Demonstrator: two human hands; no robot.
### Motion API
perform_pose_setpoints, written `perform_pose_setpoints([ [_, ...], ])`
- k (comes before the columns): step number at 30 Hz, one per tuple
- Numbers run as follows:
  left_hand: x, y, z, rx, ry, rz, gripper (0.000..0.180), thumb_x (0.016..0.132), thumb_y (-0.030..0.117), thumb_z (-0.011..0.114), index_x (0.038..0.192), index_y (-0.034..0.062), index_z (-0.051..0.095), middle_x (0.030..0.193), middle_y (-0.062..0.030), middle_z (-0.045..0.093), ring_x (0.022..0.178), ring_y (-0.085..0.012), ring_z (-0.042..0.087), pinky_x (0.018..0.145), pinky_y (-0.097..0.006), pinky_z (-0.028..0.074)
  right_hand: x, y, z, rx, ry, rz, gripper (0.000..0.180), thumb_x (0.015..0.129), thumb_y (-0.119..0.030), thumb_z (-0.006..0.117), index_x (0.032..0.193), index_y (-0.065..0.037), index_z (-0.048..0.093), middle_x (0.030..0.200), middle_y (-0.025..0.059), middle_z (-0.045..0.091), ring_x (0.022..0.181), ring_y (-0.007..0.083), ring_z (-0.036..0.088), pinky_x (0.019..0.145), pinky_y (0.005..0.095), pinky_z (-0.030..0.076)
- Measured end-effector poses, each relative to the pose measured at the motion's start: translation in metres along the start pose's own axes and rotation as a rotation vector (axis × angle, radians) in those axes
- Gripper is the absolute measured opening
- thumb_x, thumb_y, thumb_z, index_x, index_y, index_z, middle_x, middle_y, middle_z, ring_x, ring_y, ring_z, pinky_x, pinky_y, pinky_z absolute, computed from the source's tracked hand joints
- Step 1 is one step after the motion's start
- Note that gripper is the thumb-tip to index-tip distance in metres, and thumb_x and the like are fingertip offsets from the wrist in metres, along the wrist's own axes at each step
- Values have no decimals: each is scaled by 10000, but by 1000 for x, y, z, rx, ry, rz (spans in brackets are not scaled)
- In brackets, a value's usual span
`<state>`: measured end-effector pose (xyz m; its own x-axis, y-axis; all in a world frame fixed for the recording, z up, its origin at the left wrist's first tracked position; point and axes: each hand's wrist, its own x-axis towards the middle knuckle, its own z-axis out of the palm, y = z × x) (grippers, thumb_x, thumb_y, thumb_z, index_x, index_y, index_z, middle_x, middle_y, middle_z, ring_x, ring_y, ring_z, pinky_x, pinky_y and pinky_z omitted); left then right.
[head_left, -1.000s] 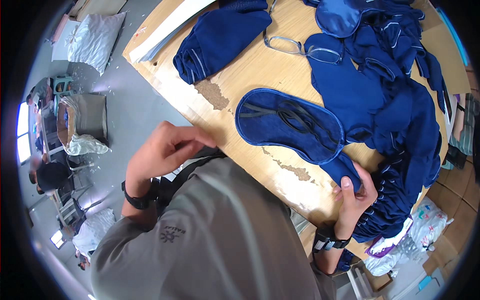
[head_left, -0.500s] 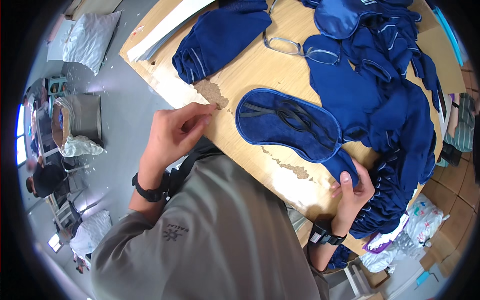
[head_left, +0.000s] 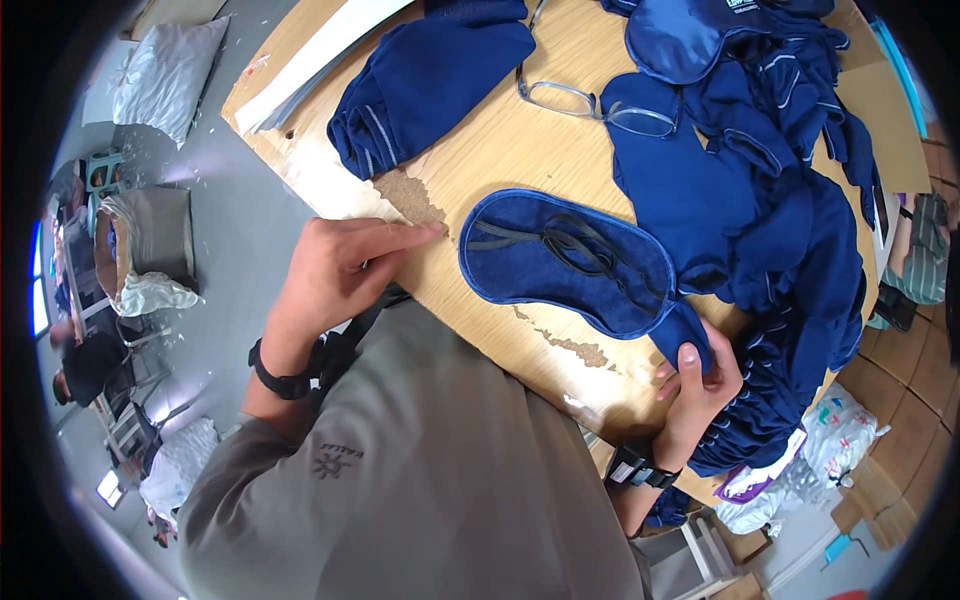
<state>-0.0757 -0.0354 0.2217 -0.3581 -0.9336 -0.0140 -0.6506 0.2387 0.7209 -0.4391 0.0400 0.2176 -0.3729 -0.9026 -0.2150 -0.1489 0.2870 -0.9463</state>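
A dark blue sleep mask [head_left: 520, 275] with black elastic straps [head_left: 580, 245] coiled on top lies on the wooden table. My right hand [head_left: 705, 370] is closed on a narrow flap of blue fabric [head_left: 685, 332] coming out from beneath the mask's right end. Its thumb lies on top, with the other fingers partly hidden. At the table's near left edge, my left hand [head_left: 345, 265] has its thumb and index finger drawn together and the other fingers curled. The left fingertips are by a worn patch, and nothing shows in them.
Eyeglasses [head_left: 600, 105] rest beyond the mask. A folded blue garment [head_left: 430, 90] sits at the far left of the table [head_left: 480, 150], near white paper sheets [head_left: 310, 70]. Heaped blue fabric [head_left: 740, 220] and a satin eye mask [head_left: 675, 40] cover the right side. An open carton [head_left: 150, 240] stands on the floor.
The view has shifted slightly, so the table and mask appear a little lower and further left. My right hand keeps its hold on the blue fabric flap; the left index finger is straighter.
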Motion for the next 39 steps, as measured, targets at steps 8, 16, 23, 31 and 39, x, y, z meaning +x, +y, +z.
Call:
perform_pose_setpoints([
  [8, 7, -3, 2, -134, 23, -41, 373, 752, -93, 603, 1047, 77, 753, 752, -106, 686, 592, -207, 616, 576, -284, 489, 3, -1, 1, 3, 4, -10, 406, 833, -142, 742, 1164, 63, 629, 880, 132, 690, 561, 116, 625, 387, 176, 409],
  [16, 8, -4, -2, -228, 3, -145, 262, 862, -40, 624, 1101, 1, 722, 823, -102, 728, 673, -63, 608, 600, -207, 462, 3, -1, 1, -15, 14, -6, 411, 835, -158, 744, 1157, 70, 628, 900, 140, 692, 549, 129, 640, 383, 180, 410],
  [23, 6, -9, -2, -255, 5, -190, 278, 833, -41, 634, 1080, 34, 737, 771, -106, 711, 587, -75, 591, 576, -230, 484, 4, 1, 0, -8, 8, -11, 413, 840, -167, 743, 1151, 77, 624, 884, 145, 694, 537, 129, 635, 377, 177, 403],
  [31, 9, -6, -6, -281, -11, -212, 298, 814, -27, 647, 1084, 58, 741, 659, -67, 640, 537, -77, 561, 537, -240, 464, 5, 0, 2, -39, 29, -4, 451, 857, -253, 746, 1142, 74, 624, 814, 131, 684, 508, 118, 615, 360, 175, 383],
  [39, 13, -8, -11, -221, -54, -158, 289, 821, 22, 669, 1100, 64, 732, 630, -84, 609, 510, -104, 552, 517, -257, 449, 4, 2, 1, -39, 36, -14, 455, 861, -276, 742, 1133, 70, 628, 794, 124, 679, 504, 118, 613, 353, 175, 375],
])
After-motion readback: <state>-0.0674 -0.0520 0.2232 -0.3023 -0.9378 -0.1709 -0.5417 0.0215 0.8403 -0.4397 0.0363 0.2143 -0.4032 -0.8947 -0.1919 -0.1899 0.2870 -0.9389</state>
